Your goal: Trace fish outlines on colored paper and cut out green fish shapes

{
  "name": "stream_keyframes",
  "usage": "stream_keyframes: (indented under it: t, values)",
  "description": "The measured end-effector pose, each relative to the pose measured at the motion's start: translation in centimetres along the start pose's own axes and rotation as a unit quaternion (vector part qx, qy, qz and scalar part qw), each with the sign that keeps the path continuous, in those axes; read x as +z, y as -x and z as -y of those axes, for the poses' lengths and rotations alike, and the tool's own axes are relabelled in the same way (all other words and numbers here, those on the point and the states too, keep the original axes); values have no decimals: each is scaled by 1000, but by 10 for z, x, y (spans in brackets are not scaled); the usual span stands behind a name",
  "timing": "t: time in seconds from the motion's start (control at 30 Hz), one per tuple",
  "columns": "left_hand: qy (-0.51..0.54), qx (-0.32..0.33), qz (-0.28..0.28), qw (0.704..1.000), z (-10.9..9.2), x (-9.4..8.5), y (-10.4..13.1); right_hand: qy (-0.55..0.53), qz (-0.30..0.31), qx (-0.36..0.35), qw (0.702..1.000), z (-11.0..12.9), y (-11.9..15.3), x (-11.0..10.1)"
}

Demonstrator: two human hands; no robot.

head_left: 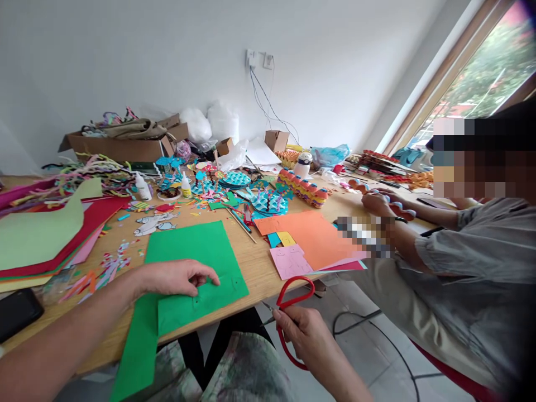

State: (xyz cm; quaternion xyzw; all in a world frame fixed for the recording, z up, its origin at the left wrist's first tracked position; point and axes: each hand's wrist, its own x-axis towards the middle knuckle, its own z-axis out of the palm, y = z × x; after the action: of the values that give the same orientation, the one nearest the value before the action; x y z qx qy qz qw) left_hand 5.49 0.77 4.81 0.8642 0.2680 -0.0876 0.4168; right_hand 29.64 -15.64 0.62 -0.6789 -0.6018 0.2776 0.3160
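My left hand (180, 277) lies on a sheet of green paper (188, 243), its fingers bent a little and thumb and forefinger apart. Small pencil outlines show on the green sheet close to my fingertips. A cut strip of the sheet hangs over the table's front edge toward my lap. In my right hand (307, 332) is a pair of scissors (296, 279) with red handles, held off the table by the pivot area. Their blades are slightly apart and point left. To the right lie orange paper (314, 237) and a pink piece (288, 261) with pencil drawings.
Stacked coloured paper (37, 234) and a black phone (19, 314) lie at left. Glue bottles (143, 187), paper scraps and painted egg-carton crafts (268, 202) crowd the back. A person in a grey sleeve (444, 245) works at right. A cardboard box (121, 148) stands behind.
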Motion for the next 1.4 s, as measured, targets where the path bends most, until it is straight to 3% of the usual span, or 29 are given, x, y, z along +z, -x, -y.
stream_keyframes:
  t: [0.33,0.7,0.93,1.2,1.33,1.4]
  values:
    - [-26,29,46,998,-1,2,2,78,33,45,995,4,-2,4]
    - [-38,74,30,996,-1,2,10,118,53,7,992,10,-12,13]
    - [-31,42,26,998,2,6,8,121,69,17,990,12,-11,18]
    - [-71,39,-11,997,8,13,2,181,53,44,981,15,-13,20]
    - [-154,69,-101,980,-6,21,1,205,51,48,976,14,-13,22]
    - [-189,103,-120,969,-18,31,-2,213,48,50,975,15,-12,22]
